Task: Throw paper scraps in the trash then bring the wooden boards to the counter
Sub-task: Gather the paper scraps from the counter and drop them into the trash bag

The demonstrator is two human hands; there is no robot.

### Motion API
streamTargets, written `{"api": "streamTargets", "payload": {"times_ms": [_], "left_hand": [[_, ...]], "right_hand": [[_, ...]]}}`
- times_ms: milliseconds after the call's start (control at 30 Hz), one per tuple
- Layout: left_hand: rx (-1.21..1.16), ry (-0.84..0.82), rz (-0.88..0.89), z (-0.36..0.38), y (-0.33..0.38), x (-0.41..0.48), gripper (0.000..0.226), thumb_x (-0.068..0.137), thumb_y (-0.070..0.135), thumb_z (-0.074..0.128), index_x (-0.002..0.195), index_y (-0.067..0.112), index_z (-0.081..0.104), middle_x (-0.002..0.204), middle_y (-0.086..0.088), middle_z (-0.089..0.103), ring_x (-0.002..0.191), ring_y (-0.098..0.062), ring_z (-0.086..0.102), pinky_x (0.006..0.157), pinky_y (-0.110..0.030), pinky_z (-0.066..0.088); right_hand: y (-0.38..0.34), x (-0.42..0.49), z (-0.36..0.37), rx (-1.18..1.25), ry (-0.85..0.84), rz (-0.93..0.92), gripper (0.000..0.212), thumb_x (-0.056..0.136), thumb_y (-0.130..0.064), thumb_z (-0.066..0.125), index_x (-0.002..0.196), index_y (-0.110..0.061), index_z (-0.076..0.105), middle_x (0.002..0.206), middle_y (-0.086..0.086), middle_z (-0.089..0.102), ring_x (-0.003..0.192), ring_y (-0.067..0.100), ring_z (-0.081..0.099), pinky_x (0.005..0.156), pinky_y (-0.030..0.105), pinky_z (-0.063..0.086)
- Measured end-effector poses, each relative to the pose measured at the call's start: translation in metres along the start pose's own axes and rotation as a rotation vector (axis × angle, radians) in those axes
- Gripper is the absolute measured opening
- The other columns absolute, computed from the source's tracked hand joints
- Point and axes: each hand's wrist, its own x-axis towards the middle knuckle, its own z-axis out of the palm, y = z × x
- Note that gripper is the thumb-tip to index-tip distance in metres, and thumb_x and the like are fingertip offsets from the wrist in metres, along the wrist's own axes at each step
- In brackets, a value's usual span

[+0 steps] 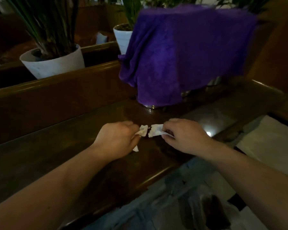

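Both hands rest low over a dark wooden counter top (pixel 56 155). My left hand (pixel 118 138) is closed on a crumpled white paper scrap (pixel 143 131), and a small corner of paper (pixel 135 148) pokes out under the palm. My right hand (pixel 186 136) pinches another white paper scrap (pixel 155 131) between thumb and fingers. The two scraps almost touch above the wood. No wooden boards are visible.
A purple cloth (pixel 186 52) drapes over a metal-based object at the back of the counter. White pots with green plants (pixel 55 62) (pixel 122 37) stand behind a raised wooden ledge. Below right lie a pale floor and a dark bag-like thing (pixel 211 211).
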Motion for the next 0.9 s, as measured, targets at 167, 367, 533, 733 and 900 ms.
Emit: {"api": "streamTargets", "payload": {"times_ms": [167,367,533,733,900], "left_hand": [[-0.119,0.028,0.181,0.006,0.053,-0.004,0.023,0.088,0.043,0.045,0.096,0.026,0.058,0.084,0.008,0.056,0.070,-0.012,0.054,0.049,-0.027,0.035],[-0.234,0.034,0.360,0.019,0.135,-0.010,0.020,0.088,0.036,0.051,0.083,0.019,0.061,0.077,0.000,0.059,0.065,-0.021,0.056,0.047,-0.030,0.039],[-0.235,0.021,0.474,0.026,0.206,0.001,0.022,0.088,0.035,0.049,0.087,0.017,0.062,0.087,-0.002,0.064,0.078,-0.026,0.062,0.055,-0.033,0.043],[-0.187,-0.016,0.593,0.066,0.288,0.031,0.025,0.090,0.037,0.045,0.087,0.016,0.058,0.091,-0.005,0.063,0.083,-0.028,0.061,0.055,-0.032,0.034],[-0.225,-0.074,0.575,0.111,0.340,0.052,0.023,0.088,0.035,0.049,0.082,0.015,0.058,0.084,-0.006,0.063,0.074,-0.030,0.061,0.051,-0.034,0.035]], "right_hand": [[-0.015,-0.079,-0.013,-0.031,-0.033,0.208,0.014,0.088,-0.036,0.058,0.097,-0.026,0.062,0.082,-0.011,0.048,0.072,0.010,0.044,0.054,0.028,0.029],[-0.018,-0.188,-0.031,-0.084,-0.057,0.403,0.011,0.087,-0.032,0.060,0.089,-0.021,0.063,0.086,0.001,0.063,0.074,0.021,0.056,0.054,0.031,0.032],[0.000,-0.267,-0.045,-0.007,-0.009,0.558,0.009,0.084,-0.027,0.064,0.086,-0.018,0.064,0.081,0.003,0.062,0.072,0.024,0.057,0.059,0.042,0.049],[0.052,-0.343,-0.032,0.041,0.000,0.710,0.011,0.085,-0.036,0.061,0.085,-0.025,0.061,0.079,-0.004,0.058,0.070,0.019,0.056,0.059,0.040,0.051],[0.109,-0.386,-0.003,0.105,-0.068,0.708,0.014,0.086,-0.035,0.060,0.090,-0.022,0.064,0.084,0.001,0.063,0.069,0.017,0.052,0.055,0.030,0.038]]}}
